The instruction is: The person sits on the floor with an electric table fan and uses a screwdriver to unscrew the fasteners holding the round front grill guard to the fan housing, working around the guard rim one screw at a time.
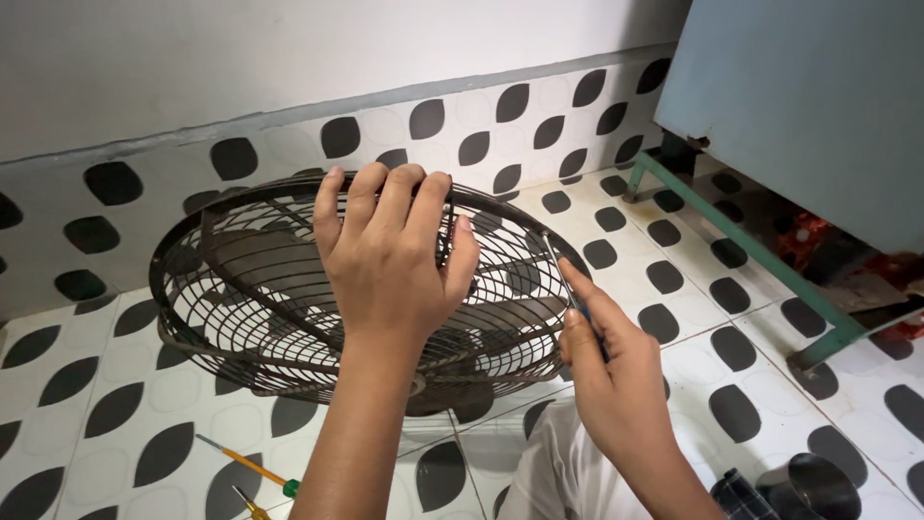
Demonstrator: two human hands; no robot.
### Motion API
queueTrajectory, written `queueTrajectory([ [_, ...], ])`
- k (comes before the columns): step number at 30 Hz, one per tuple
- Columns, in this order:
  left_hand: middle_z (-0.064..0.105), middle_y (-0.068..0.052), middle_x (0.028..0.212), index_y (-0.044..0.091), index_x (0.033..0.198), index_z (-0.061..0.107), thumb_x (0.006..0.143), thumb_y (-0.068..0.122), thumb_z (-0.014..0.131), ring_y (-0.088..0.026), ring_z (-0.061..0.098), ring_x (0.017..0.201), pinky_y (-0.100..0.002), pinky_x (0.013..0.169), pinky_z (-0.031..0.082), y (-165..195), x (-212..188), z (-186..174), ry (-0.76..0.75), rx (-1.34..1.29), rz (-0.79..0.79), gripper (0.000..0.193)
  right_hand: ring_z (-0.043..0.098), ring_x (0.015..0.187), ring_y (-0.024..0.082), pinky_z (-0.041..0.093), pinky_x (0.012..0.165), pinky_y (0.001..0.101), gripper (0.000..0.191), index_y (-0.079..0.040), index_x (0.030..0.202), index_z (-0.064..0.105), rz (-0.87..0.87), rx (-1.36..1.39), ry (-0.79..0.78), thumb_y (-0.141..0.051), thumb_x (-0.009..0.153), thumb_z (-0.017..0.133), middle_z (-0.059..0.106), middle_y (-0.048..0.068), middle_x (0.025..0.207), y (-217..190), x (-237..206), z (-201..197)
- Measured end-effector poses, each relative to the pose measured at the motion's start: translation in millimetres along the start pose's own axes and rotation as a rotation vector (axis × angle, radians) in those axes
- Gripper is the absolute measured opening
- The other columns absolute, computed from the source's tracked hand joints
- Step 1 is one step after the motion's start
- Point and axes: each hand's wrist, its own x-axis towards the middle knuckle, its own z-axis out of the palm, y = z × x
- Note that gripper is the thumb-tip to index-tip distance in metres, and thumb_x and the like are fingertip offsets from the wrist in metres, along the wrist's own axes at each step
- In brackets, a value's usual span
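While your left hand [390, 255] clamps its fingers over the top rim of the dark wire fan guard [250, 289], the cage stands tilted on the tiled floor [96, 404] against the base of the wall, at about ten o'clock from your knees. Your left grip is closed on the guard's rim, palm down, wrist straight, forearm rising from six o'clock. Your right hand [611, 371] comes in from five o'clock, closed around a slim tool with a blue handle [589, 323], its metal shaft [556, 258] pointing toward eleven o'clock at the guard's edge; the thumb lies along the shaft. If you push hard, the tip could skid off the curved rim and run toward your left fingers, which sit close by. The guard rests on its edge only, so a loosened left hold could let it roll or tip. Two yellow-handled screwdrivers [245, 467] lie on the floor at seven o'clock, near your forearm, where a shifted knee could kick them.
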Motion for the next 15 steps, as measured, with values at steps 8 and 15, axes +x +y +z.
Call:
queueTrajectory([
  [8, 0.069, -0.004, 0.117, 0.011, 0.112, 0.074, 0.093, 0.029, 0.066, -0.025, 0.057, 0.122, -0.050, 0.122, 0.030, 0.5, 2.1, 0.6, 0.002, 0.006, 0.003, 0.028, 0.043, 0.058, 0.006, 0.041, 0.053, 0.0227, 0.051, -0.012, 0.150, 0.054, 0.038, 0.051, 0.001, -0.007, 0.099, 0.051, 0.049, -0.002, 0.065, -1.0, 0.2, 1.1],
  [15, 0.069, -0.004, 0.117, 0.010, 0.113, 0.073, 0.093, 0.029, 0.066, -0.025, 0.057, 0.123, -0.050, 0.121, 0.030, 1.5, 2.4, 0.3, 0.004, -0.002, 0.003, 0.028, 0.043, 0.059, 0.005, 0.039, 0.053, 0.0221, 0.051, -0.011, 0.151, 0.053, 0.037, 0.106, -0.007, -0.007, 0.099, 0.051, 0.049, -0.003, 0.067, 2.0, 1.3, 0.2],
])
